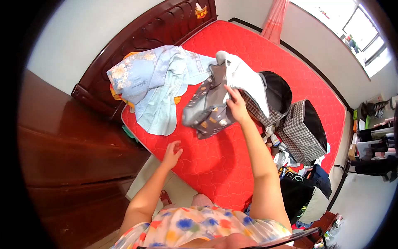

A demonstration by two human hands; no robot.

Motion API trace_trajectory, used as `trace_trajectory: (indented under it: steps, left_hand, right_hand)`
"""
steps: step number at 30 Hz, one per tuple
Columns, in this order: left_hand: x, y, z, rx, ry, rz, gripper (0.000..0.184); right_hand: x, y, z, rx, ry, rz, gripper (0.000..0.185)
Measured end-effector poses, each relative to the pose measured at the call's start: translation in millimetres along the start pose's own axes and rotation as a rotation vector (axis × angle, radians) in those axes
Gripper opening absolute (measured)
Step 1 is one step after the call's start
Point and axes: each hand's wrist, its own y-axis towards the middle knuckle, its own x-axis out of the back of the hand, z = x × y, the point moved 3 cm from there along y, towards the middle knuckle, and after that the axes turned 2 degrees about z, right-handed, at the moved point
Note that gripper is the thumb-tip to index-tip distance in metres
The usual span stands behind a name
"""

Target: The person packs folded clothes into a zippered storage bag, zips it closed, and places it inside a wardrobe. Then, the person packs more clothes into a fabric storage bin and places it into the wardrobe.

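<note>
My right hand [237, 104] grips a dark grey patterned cloth [211, 110] that hangs above the red mattress [215, 166]. White fabric [244, 74] lies against the cloth's upper right side, reaching over a checked basket. Below and left of the cloth, my left hand [172, 155] is over the mattress edge with its fingers apart, holding nothing. Light blue bedding with a flower print [145, 76] is heaped at the left, near the headboard.
Two houndstooth storage baskets with black insides [275, 93] [302, 133] stand on the right of the bed. Clothes [296, 189] are piled below them. A dark wooden headboard [149, 35] and a brown wooden cabinet [78, 162] border the left side.
</note>
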Motion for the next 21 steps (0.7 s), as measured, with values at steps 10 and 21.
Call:
trace_trajectory:
  steps: [10,21]
  left_hand:
    - [-12,61,43,-0.048,0.170,-0.191,0.034]
    - [-147,108,106,0.055,0.490,0.349,0.051]
  right_hand:
    - [8,-212,5,-0.369,0.121,-0.153,0.064]
    - [13,-311,-57,-0.772,0.216,-0.474,0.067]
